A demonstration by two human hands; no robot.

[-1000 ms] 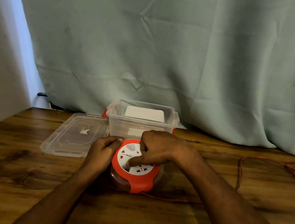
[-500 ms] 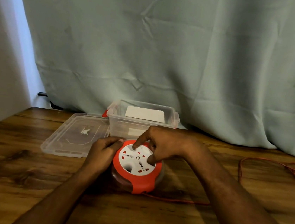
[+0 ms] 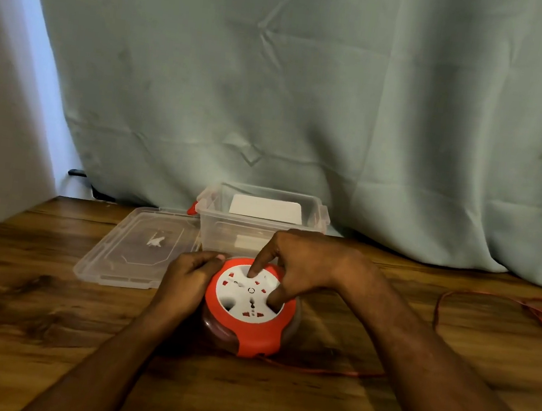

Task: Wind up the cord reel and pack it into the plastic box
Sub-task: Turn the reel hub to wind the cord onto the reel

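Observation:
The round cord reel (image 3: 256, 334) lies flat on the wooden table, with an orange rim and a white socket face on top. My left hand (image 3: 187, 277) grips its left side. My right hand (image 3: 303, 264) sits over the socket face, with forefinger and thumb pressed into finger holes in the white disc. A thin orange cord (image 3: 321, 370) leaves the reel's near side, runs right under my forearm and lies in loose loops (image 3: 541, 314) at the right edge. Behind the reel stands the clear plastic box (image 3: 260, 227), open, with orange latches and a white item inside.
The box's clear lid (image 3: 136, 250) lies flat on the table to the left of the box. A grey-green curtain (image 3: 309, 91) hangs along the table's far edge, and a white wall closes the left side.
My right hand has turned the white disc: its forefinger moved from the near side to the far side of the face. The cord on the table has shifted. My left hand stayed put.

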